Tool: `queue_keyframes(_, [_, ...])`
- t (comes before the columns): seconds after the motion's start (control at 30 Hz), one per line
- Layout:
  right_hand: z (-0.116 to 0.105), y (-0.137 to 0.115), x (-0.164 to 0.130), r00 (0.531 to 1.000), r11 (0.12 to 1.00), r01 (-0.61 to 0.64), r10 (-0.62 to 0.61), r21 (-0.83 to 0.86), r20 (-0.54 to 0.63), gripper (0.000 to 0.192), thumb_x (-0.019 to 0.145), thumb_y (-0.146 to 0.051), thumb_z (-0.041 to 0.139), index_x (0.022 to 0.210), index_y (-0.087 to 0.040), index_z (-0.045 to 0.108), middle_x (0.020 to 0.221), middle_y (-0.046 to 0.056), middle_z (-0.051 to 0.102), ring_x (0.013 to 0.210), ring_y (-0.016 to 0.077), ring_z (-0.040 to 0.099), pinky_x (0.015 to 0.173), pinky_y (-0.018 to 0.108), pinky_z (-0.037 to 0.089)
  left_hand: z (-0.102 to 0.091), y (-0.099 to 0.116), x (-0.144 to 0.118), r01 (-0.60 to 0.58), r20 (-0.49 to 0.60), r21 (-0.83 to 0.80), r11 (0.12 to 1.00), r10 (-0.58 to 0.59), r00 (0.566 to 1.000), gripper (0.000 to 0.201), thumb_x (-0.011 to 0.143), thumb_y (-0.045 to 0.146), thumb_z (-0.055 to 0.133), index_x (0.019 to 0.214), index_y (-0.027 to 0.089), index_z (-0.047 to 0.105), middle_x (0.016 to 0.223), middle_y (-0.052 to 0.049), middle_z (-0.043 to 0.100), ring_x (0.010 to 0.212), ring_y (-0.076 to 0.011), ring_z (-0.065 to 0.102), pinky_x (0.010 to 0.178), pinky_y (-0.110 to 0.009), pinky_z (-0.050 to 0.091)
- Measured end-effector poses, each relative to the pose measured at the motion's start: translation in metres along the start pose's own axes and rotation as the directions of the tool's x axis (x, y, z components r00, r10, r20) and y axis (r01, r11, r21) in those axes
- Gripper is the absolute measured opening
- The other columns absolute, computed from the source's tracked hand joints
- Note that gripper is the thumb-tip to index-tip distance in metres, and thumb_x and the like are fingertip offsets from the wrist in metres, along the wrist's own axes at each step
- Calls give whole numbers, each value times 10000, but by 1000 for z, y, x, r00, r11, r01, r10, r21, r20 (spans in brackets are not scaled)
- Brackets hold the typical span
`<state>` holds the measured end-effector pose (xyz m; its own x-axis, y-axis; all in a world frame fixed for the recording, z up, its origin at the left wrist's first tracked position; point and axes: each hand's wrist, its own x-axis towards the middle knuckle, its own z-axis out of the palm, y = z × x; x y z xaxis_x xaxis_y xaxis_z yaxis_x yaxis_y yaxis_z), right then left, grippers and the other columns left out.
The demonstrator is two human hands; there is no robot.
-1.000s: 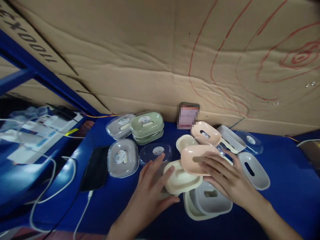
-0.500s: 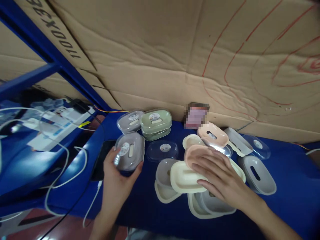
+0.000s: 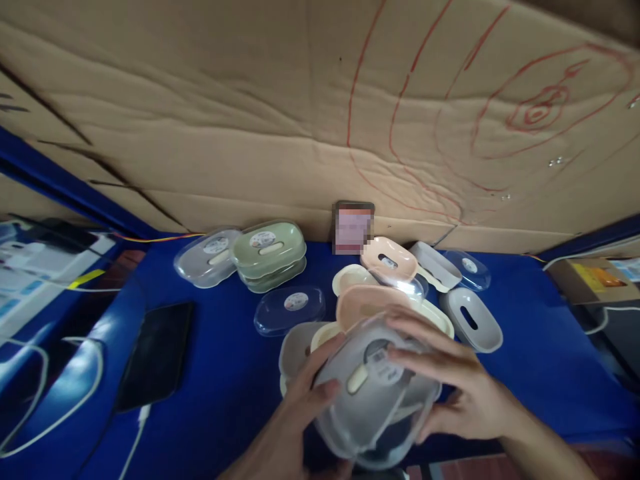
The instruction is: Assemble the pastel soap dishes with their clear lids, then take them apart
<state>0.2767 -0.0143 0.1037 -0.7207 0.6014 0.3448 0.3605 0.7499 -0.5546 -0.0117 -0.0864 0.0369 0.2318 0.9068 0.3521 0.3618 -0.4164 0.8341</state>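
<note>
Near the table's front edge a grey soap dish with a clear lid is tilted between my two hands. A round label shows through or on the lid. My left hand grips the left side, thumb along the edge. On the right, my right hand has its fingers over the top and its thumb beneath the lid's edge. The clear lid appears to stand partly off the grey dish. Behind lies a pile of soap dish parts: a peach tray, cream pieces and grey ones, partly hidden by my hands.
Stacked green lidded dishes and a grey lidded dish stand at the back left. A loose clear lid lies before them. A black phone with a white cable is at left. Grey dishes lie at right, cardboard behind.
My left hand has brought the grey soap dish from the left to the front middle. My right hand has left the peach and cream pieces and now grips the dish too. The view has swung right.
</note>
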Motion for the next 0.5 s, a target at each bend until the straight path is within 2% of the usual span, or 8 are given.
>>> queue_keyframes(0.07, [-3, 20, -11, 979, 986, -156, 145, -67, -146, 699, 982, -584, 701, 1611, -357, 497, 1677, 76, 480, 1542, 304, 481, 1232, 514, 491, -3, 8, 7, -72, -5, 20, 997, 72, 997, 1119, 782, 90, 754, 1683, 405, 169, 1679, -140, 440, 1487, -370, 544, 1108, -551, 587])
queue_keyframes(0.1, [-4, 33, -15, 949, 962, -247, 215, -119, -232, 672, 988, -539, 718, 1605, -375, 506, 1662, 74, 500, 1537, 313, 487, 1234, 532, 484, -5, 10, 10, -83, -2, 33, 996, 83, 997, 1083, 778, 86, 743, 1673, 372, 205, 1681, -160, 423, 1501, -379, 525, 1119, -558, 574])
queue_keyframes(0.2, [-3, 73, -18, 853, 864, -448, 337, -229, -398, 617, 1001, -477, 721, 1583, -382, 537, 1655, 93, 505, 1541, 358, 474, 1237, 615, 446, -9, 5, 15, -92, 18, 136, 986, 90, 996, 763, 793, 122, 724, 1498, 302, 492, 1683, -167, 388, 1503, -396, 507, 1134, -562, 552])
queue_keyframes(0.27, [0, 89, -14, 834, 824, -493, 355, -281, -423, 634, 1023, -508, 675, 1615, -369, 496, 1733, 106, 389, 1610, 410, 340, 1252, 707, 360, -9, 0, 16, -83, 25, 187, 979, 80, 997, 589, 803, 148, 726, 1361, 278, 588, 1682, -157, 384, 1502, -398, 502, 1140, -559, 542])
queue_keyframes(0.3, [1, 89, -11, 839, 818, -487, 342, -305, -424, 654, 1037, -517, 646, 1643, -363, 452, 1772, 104, 307, 1641, 425, 249, 1260, 742, 306, -8, -2, 16, -77, 21, 186, 980, 74, 997, 578, 804, 160, 730, 1353, 269, 585, 1674, -165, 396, 1501, -400, 500, 1144, -564, 536])
queue_keyframes(0.37, [4, 77, -2, 906, 861, -369, 249, -350, -343, 690, 1061, -541, 590, 1686, -348, 369, 1794, 93, 250, 1668, 408, 154, 1285, 739, 242, -6, -4, 16, -61, 1, 121, 991, 62, 998, 661, 807, 170, 735, 1425, 255, 517, 1653, -195, 423, 1501, -400, 503, 1153, -583, 523])
queue_keyframes(0.43, [5, 52, 7, 991, 937, -93, 54, -336, -125, 716, 1065, -595, 557, 1687, -293, 371, 1724, 105, 413, 1651, 337, 262, 1319, 632, 271, -2, -2, 17, -64, -21, 7, 998, 64, 998, 786, 810, 162, 743, 1517, 258, 413, 1645, -218, 436, 1501, -403, 510, 1166, -612, 505])
queue_keyframes(0.5, [7, 27, 17, 987, 958, 146, -124, -245, 100, 694, 1062, -608, 556, 1631, -220, 468, 1577, 107, 605, 1575, 259, 424, 1325, 504, 320, 1, -1, 18, -90, -58, -98, 991, 85, 995, 903, 811, 165, 768, 1589, 269, 322, 1654, -231, 427, 1509, -415, 504, 1175, -642, 489])
